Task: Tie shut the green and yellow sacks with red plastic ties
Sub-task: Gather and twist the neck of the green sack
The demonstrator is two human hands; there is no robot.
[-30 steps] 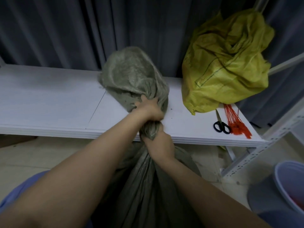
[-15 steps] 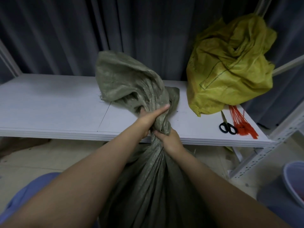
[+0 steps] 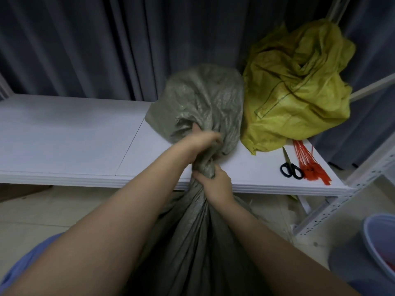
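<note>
Centrally, the green sack [image 3: 203, 99] stands against the front edge of the white shelf [image 3: 74, 135], its loose top flopped onto the shelf. The left hand [image 3: 203, 144] clutches the gathered fabric just above the right hand [image 3: 215, 184], which grips the twisted neck. The yellow sack [image 3: 299, 92], red ties [image 3: 307, 161] and scissors [image 3: 290, 167] lie on the shelf's right end.

Black-handled scissors [image 3: 291, 168] lie near the front right corner of a white shelf [image 3: 64, 133], blades together and pointing toward the back edge. Dark grey curtains [image 3: 85, 39] hang in folds behind the shelf's back edge. A perforated white metal rack upright [image 3: 333, 207] slants past the shelf's right end, above a pale floor [image 3: 42, 210]. A blue-grey bucket [image 3: 352, 265] stands beside the upright.
</note>
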